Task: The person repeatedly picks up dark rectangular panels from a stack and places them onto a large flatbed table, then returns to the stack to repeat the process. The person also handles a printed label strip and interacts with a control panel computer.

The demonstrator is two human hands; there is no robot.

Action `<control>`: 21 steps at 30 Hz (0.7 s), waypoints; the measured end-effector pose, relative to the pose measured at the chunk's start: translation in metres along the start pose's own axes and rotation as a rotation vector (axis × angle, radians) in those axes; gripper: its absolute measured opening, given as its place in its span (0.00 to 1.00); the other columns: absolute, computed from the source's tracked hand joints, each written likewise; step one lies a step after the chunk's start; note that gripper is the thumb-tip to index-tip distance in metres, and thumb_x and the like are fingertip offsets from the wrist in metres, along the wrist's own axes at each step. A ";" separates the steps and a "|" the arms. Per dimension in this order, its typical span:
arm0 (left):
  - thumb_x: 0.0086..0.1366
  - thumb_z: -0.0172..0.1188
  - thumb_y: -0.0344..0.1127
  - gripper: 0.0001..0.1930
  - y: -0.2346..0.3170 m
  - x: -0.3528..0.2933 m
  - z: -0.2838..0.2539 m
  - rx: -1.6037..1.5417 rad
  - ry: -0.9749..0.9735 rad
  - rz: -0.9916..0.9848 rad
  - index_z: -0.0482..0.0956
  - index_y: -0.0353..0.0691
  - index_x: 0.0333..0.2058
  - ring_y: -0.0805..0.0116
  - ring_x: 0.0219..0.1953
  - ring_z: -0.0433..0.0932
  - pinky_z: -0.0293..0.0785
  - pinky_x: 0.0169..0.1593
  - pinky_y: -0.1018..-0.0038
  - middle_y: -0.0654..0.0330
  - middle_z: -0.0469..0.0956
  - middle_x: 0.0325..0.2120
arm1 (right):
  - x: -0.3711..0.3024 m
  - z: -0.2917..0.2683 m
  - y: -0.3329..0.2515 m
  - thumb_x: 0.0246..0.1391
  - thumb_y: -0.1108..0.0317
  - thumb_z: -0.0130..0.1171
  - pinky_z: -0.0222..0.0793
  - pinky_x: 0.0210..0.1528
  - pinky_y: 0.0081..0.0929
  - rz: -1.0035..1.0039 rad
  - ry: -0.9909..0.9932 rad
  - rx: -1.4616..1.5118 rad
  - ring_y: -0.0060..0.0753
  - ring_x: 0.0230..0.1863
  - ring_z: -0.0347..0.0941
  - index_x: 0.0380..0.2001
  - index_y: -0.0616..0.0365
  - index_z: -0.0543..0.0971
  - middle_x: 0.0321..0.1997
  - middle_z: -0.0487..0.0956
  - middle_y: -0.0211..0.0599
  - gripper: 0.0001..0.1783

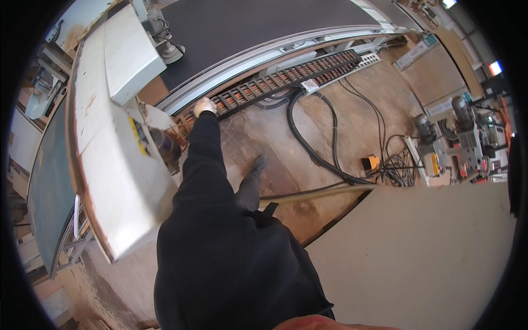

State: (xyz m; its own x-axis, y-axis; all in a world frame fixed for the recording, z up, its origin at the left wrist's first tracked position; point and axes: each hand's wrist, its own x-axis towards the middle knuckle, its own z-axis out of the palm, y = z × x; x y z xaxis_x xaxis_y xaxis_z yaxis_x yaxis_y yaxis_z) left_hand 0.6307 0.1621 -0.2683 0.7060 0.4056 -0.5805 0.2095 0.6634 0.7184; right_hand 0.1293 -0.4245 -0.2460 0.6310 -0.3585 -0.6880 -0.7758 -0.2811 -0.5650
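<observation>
My left arm, in a black sleeve, reaches forward and to the left. At its end my left hand [205,106] looks closed, its fingers curled at the near end of a long black cable chain [264,85] with orange cables inside. The hand overlaps the chain's edge; whether it grips the chain or something small is hidden. Just left of it stand a white machine housing [124,143] and a dark cylindrical motor [165,144]. My right hand is out of view.
A dark conveyor belt [247,25] runs behind the chain. Thick black hoses [294,126] loop across the stained floor [247,135], beside tangled cables [396,168] and an orange-and-black box [371,163]. A large pale panel [418,242] fills the right foreground; machinery [465,137] stands beyond it.
</observation>
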 end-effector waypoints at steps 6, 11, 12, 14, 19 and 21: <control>0.77 0.47 0.56 0.25 0.073 0.127 0.012 0.043 0.083 0.058 0.76 0.36 0.49 0.62 0.37 0.83 0.80 0.33 0.68 0.50 0.82 0.39 | 0.086 0.039 -0.041 0.61 0.73 0.54 0.77 0.45 0.29 0.060 -0.234 -0.218 0.36 0.40 0.81 0.52 0.64 0.80 0.40 0.85 0.38 0.17; 0.76 0.50 0.55 0.25 0.092 0.190 0.023 -0.136 0.497 -0.083 0.74 0.33 0.46 0.63 0.31 0.82 0.76 0.25 0.74 0.53 0.80 0.33 | 0.096 0.019 -0.106 0.62 0.75 0.53 0.77 0.44 0.29 0.007 -0.220 -0.395 0.36 0.38 0.81 0.53 0.64 0.80 0.40 0.84 0.39 0.17; 0.75 0.53 0.51 0.22 0.092 0.194 0.028 -0.187 0.557 -0.053 0.74 0.33 0.45 0.62 0.29 0.82 0.75 0.24 0.73 0.54 0.79 0.32 | 0.103 0.013 -0.129 0.62 0.75 0.52 0.77 0.44 0.28 0.001 -0.186 -0.329 0.36 0.38 0.81 0.53 0.65 0.80 0.39 0.84 0.39 0.17; 0.72 0.57 0.40 0.13 0.093 0.193 0.033 -0.188 0.701 -0.044 0.73 0.34 0.41 0.63 0.23 0.78 0.70 0.22 0.71 0.56 0.77 0.28 | 0.133 0.002 -0.183 0.61 0.76 0.50 0.77 0.41 0.29 0.126 -0.152 -0.045 0.35 0.36 0.81 0.51 0.65 0.80 0.37 0.84 0.40 0.17; 0.73 0.51 0.39 0.12 0.095 0.190 0.029 -0.032 0.655 -0.056 0.72 0.36 0.36 0.69 0.15 0.66 0.58 0.18 0.69 0.59 0.72 0.20 | 0.205 -0.014 -0.314 0.56 0.77 0.49 0.76 0.33 0.26 0.146 -0.214 -0.163 0.29 0.31 0.80 0.49 0.67 0.78 0.33 0.83 0.39 0.18; 0.74 0.49 0.41 0.14 0.096 0.197 0.018 0.014 0.604 -0.102 0.73 0.36 0.36 0.70 0.14 0.64 0.57 0.17 0.69 0.61 0.70 0.19 | 0.221 -0.024 -0.351 0.56 0.75 0.52 0.76 0.37 0.27 0.110 -0.237 -0.322 0.29 0.35 0.82 0.49 0.67 0.79 0.35 0.85 0.41 0.17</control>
State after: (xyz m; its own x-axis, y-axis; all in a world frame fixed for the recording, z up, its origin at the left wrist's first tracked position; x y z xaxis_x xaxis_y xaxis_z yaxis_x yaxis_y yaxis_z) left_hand 0.8022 0.2943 -0.3065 0.1741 0.6280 -0.7585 0.2681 0.7110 0.6501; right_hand 0.5410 -0.4269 -0.1890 0.4999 -0.1971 -0.8433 -0.7779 -0.5303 -0.3371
